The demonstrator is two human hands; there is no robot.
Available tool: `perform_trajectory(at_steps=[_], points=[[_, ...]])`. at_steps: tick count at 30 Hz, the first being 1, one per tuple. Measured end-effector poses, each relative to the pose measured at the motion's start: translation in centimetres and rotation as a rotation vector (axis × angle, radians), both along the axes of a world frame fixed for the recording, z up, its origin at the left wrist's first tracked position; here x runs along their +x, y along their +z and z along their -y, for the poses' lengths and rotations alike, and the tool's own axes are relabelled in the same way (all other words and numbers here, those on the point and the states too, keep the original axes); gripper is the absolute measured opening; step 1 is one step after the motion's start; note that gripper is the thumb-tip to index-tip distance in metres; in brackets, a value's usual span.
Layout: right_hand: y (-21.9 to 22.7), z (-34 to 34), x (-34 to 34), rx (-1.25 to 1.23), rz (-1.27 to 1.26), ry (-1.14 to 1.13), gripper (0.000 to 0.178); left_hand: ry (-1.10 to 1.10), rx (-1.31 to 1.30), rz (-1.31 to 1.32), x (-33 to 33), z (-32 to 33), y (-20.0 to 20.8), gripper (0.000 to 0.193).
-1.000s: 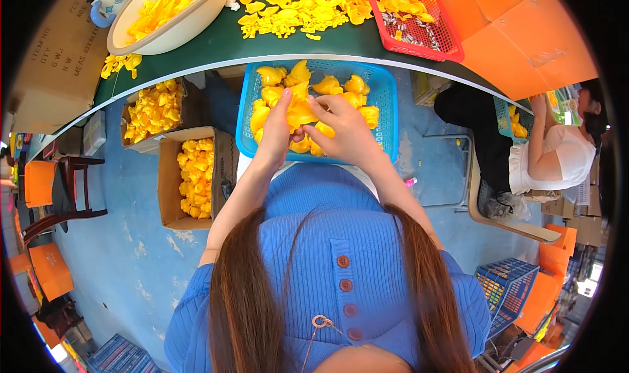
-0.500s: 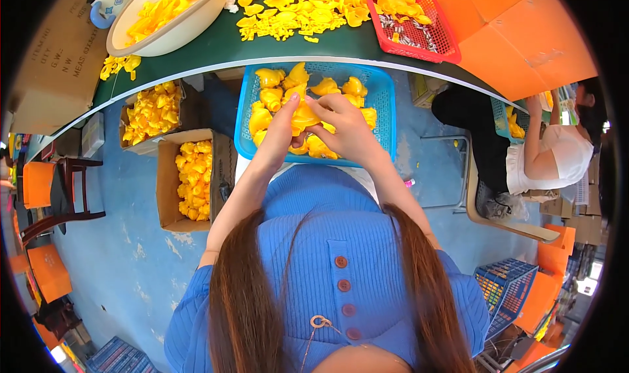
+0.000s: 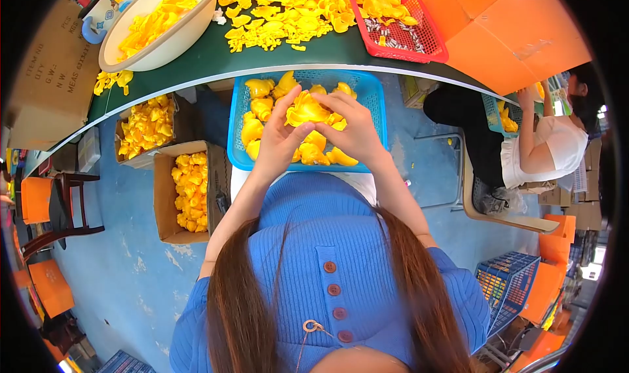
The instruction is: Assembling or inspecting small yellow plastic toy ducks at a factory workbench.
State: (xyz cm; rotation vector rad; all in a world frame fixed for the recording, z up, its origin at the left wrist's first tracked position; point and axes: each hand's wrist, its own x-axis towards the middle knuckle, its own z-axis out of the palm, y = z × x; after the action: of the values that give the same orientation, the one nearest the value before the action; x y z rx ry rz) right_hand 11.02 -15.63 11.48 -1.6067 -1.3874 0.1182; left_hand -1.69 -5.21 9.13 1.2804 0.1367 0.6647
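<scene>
Between my two hands I hold a yellow moulded plastic piece [image 3: 306, 110], curved and hollow-looking; its exact kind I cannot make out. My left hand [image 3: 282, 137] grips it from the left, fingers bent, thumb at its lower edge. From the other side my right hand [image 3: 354, 127] closes on it with thumb and fingers. Both hands are above a blue plastic basket [image 3: 381, 121] on my lap. Several similar yellow pieces [image 3: 251, 129] lie in this basket, partly hidden by my hands.
On the green table [image 3: 203, 62] ahead stand a cream basin [image 3: 157, 58], loose yellow parts [image 3: 282, 19] and a red basket [image 3: 419, 55] with small metal bits. Cardboard boxes [image 3: 164, 203] of yellow pieces stand on the floor at left. A co-worker [image 3: 547, 144] sits at right.
The yellow piece has turned and shows more of its surface. My hands have spread apart around it, fingers raised along its sides. The whole view has shifted slightly.
</scene>
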Motion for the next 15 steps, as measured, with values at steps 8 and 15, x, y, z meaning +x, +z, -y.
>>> perform_trajectory(at_steps=[8, 15], points=[[2.9, 0.8, 4.6, -0.022, 0.005, -0.059, 0.033, 0.062, -0.148, 0.036, -0.1, -1.3, -1.1, 0.055], [6.1, -1.0, 17.4, -0.028, 0.084, -0.432, 0.023, -0.101, -0.391, 0.09, -0.3, -1.1, -1.4, 0.062]])
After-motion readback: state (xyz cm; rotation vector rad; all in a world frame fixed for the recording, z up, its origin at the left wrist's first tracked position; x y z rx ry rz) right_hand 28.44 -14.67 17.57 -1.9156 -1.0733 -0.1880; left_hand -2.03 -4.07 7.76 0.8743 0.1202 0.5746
